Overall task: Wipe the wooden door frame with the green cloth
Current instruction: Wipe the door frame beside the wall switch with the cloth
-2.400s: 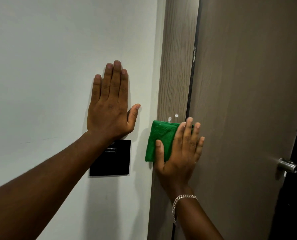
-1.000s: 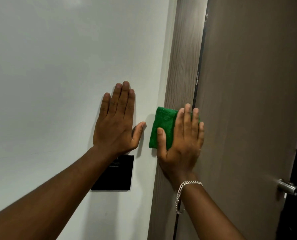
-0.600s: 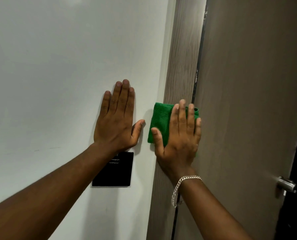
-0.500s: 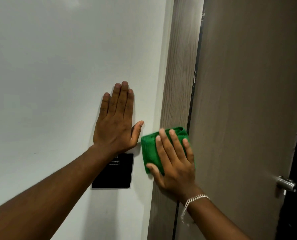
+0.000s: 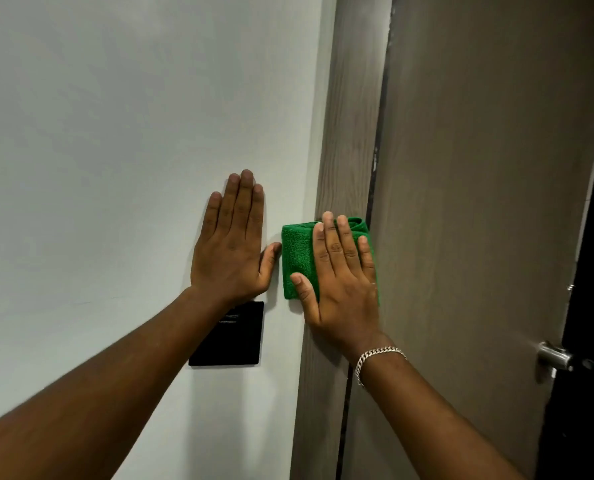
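Note:
The wooden door frame (image 5: 349, 133) runs as a grey-brown upright strip between the white wall and the door. A folded green cloth (image 5: 297, 258) lies flat against the frame at mid height, its left edge overlapping the wall. My right hand (image 5: 340, 282) presses on the cloth with fingers spread and pointing up, covering its right half. My left hand (image 5: 233, 244) rests flat on the white wall just left of the cloth, fingers together, thumb nearly touching the cloth.
A black square wall plate (image 5: 231, 337) sits on the white wall (image 5: 115, 133) under my left wrist. The grey-brown door (image 5: 479, 202) stands right of the frame, with a metal handle (image 5: 553, 356) at its right edge and darkness beyond.
My right hand slid the cloth up the frame, then down and left with the hand tilted, and now it is upright again slightly higher. My left hand stayed on the wall.

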`<state>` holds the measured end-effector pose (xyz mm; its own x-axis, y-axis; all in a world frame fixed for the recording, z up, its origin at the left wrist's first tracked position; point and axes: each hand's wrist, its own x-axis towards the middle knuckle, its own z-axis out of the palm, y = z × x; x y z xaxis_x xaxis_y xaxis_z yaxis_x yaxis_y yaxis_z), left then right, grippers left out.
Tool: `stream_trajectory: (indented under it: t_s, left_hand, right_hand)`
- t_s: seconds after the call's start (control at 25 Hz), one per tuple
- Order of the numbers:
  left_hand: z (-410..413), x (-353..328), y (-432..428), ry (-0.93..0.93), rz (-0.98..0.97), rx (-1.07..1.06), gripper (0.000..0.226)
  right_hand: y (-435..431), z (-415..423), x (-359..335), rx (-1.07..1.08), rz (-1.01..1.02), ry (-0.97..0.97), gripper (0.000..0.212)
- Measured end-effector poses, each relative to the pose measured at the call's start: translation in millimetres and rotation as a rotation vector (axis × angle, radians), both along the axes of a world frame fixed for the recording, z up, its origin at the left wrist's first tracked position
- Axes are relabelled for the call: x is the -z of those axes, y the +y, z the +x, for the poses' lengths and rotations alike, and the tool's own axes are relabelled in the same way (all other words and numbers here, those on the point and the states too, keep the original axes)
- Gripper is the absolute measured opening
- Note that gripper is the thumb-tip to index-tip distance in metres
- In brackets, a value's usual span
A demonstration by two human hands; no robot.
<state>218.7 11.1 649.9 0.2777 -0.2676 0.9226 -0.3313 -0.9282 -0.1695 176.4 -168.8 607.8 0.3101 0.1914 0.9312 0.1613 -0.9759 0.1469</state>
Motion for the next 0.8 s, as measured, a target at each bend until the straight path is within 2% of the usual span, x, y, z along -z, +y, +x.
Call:
stream_trajectory:
  t_s: [0.08,0.16,0.24,0.32,0.4,0.48,0.8]
  left_hand:
    - [-16,13,-7,0.051,-0.074,0.202,0.074]
    - [-37,35,-23,0.115,-0.335,0.541,0.062]
    - [-56,52,-43,0.140,-0.569,0.722,0.054]
    - [-65,54,-61,0.163,-0.672,0.751,0.050]
    - [-65,50,-71,0.213,-0.769,0.716,0.048]
    - [-63,54,-72,0.269,-0.805,0.693,0.045]
    - [-75,113,-73,0.456,-0.822,0.627,0.035]
  right_hand:
    - [-1,-13,1,-0.105,0.050,0.106,0.064]
    - [-5,-26,1,-0.286,0.123,0.224,0.067]
    - [-11,-37,0,-0.456,0.236,0.261,0.074]
    - [-13,-42,0,-0.512,0.378,0.157,0.069]
    - [-16,-39,8,-0.454,0.504,0.052,0.056]
    - [-19,-36,29,-0.413,0.579,0.057,0.048]
    - [-21,-50,100,-0.211,0.445,0.203,0.055]
